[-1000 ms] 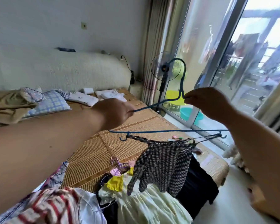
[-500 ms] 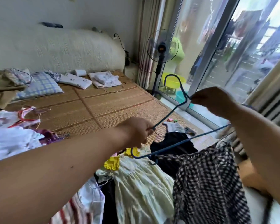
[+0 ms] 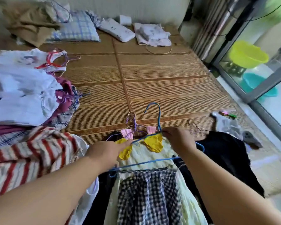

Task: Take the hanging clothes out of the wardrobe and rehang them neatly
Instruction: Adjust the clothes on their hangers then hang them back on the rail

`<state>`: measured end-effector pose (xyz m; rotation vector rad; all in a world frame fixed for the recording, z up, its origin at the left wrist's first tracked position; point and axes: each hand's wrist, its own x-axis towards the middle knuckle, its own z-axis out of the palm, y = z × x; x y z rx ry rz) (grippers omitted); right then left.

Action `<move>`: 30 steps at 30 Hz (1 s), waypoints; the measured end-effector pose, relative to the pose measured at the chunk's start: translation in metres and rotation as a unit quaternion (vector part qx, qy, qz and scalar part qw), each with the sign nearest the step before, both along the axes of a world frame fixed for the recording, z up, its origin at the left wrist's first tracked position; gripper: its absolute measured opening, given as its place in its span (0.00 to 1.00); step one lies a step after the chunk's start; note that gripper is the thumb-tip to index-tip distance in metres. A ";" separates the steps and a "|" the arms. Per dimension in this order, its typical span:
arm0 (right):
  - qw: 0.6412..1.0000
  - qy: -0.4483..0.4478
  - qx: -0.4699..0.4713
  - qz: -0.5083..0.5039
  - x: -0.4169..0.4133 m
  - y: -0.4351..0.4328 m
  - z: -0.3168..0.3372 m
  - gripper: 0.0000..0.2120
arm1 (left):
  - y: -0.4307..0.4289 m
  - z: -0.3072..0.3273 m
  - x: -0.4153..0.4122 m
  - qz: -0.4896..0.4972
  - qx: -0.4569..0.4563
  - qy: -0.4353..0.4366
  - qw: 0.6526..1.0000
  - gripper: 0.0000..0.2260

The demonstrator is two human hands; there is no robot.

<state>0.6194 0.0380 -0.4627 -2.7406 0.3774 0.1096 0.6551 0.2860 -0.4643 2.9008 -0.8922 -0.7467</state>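
Note:
A blue wire hanger [image 3: 159,114] lies low over the clothes pile on the bed, its hook pointing away from me. A black-and-white checked garment [image 3: 146,192] hangs from its lower bar. My right hand [image 3: 178,140] pinches the hanger just below the hook. My left hand [image 3: 107,153] holds the hanger's left arm with fingers reaching forward. Under them lies a pale yellow dress [image 3: 152,150] with bright yellow sleeves, and a black garment [image 3: 225,153] lies to the right.
A woven bed mat [image 3: 152,75] stretches ahead. White and purple clothes on hangers [image 3: 23,91] and a red-striped top [image 3: 23,156] pile at the left. Pillows [image 3: 75,28] lie at the headboard. A glass door with basins [image 3: 248,54] is on the right.
Both hands have brought the blue hanger with the checked garment down from mid-air onto the pile on the bed. The view has tilted down toward the bed.

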 end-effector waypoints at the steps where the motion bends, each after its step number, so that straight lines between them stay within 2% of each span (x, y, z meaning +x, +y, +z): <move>1: 1.000 0.002 0.002 0.015 0.017 -0.004 -0.021 0.11 | -0.005 -0.020 0.010 0.022 0.008 -0.002 1.000 0.38; 7: 0.997 0.029 0.038 0.063 0.100 -0.024 -0.139 0.11 | -0.035 -0.129 0.064 0.145 0.055 -0.003 0.988 0.27; 10: 0.996 0.035 0.002 0.086 0.124 -0.024 -0.187 0.12 | -0.036 -0.173 0.090 0.184 0.090 0.025 0.979 0.28; 13: 0.994 0.039 -0.038 0.097 0.143 -0.019 -0.224 0.13 | -0.034 -0.213 0.111 0.212 0.091 0.011 0.973 0.26; 15: 0.993 0.044 -0.057 0.094 0.150 -0.018 -0.243 0.14 | -0.033 -0.238 0.118 0.227 0.069 -0.020 0.971 0.23; 18: 0.981 0.080 -0.088 0.153 0.152 -0.018 -0.272 0.16 | -0.039 -0.273 0.115 0.278 -0.011 -0.046 0.960 0.19; 21: 0.975 0.152 -0.009 0.159 0.151 -0.019 -0.289 0.23 | -0.060 -0.283 0.101 0.274 0.009 -0.024 0.961 0.28; 23: 0.980 0.148 0.045 0.127 0.147 -0.024 -0.287 0.25 | -0.077 -0.278 0.092 0.256 0.018 -0.009 0.967 0.31; 27: 0.989 0.080 0.040 0.114 0.123 -0.048 -0.256 0.30 | -0.110 -0.254 0.077 0.210 -0.016 -0.014 0.977 0.34; 30: 0.990 0.088 0.024 0.103 0.091 -0.076 -0.231 0.31 | -0.136 -0.230 0.064 0.157 -0.018 0.004 0.987 0.33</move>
